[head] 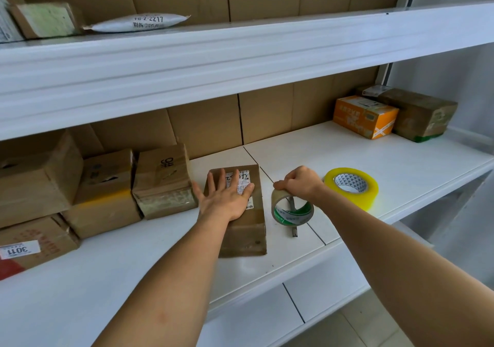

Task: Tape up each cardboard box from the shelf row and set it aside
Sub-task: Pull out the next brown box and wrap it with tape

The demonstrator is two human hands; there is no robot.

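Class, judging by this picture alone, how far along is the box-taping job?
Seemingly done: two boxes set at the far right. In hand: left hand flat on one box, right hand gripping a tape roll. Left: the box row on the left.

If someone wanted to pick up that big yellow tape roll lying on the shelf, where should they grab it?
The yellow tape roll lies flat on the shelf, hole facing up. Probably best taken from above: thumb inside the open core, fingers on the outer rim, on its right side, since the right hand holding the smaller tape roll crowds its left.
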